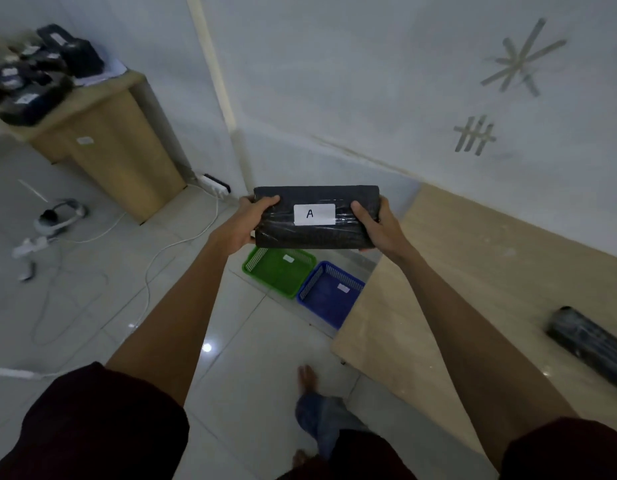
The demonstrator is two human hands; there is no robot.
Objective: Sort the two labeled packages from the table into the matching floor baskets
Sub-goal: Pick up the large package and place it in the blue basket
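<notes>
— Two hands hold one thing now. The left hand (246, 221) closes on the left end of the package marked A (315, 216), with the thumb on top and the other fingers under it, and the right hand (376, 225) closes on the right end in the same way.

— How does the package lie?

— Its long axis runs from left to right between the hands, and the white label (314, 214) faces up to the camera. It is in the air, in front of the body, with both arms stretched out.

— And where must it go?

— The green basket (279, 273) and the blue basket (329, 292) stand on the floor, touching side by side, below the package in the picture. The green one is nearly under the left half, the blue one is lower and to the right, beside the table (473, 289). Each has a small label, but I cannot read them, so I cannot tell which basket is for A.

— Is there room to go down?

— I think yes. The floor before the baskets is open, and both look empty. The table corner is close to the blue basket, so the right arm should keep away from that edge. The second package (589, 344) lies on the table at the right, well apart, nearer to the right hand.
</notes>
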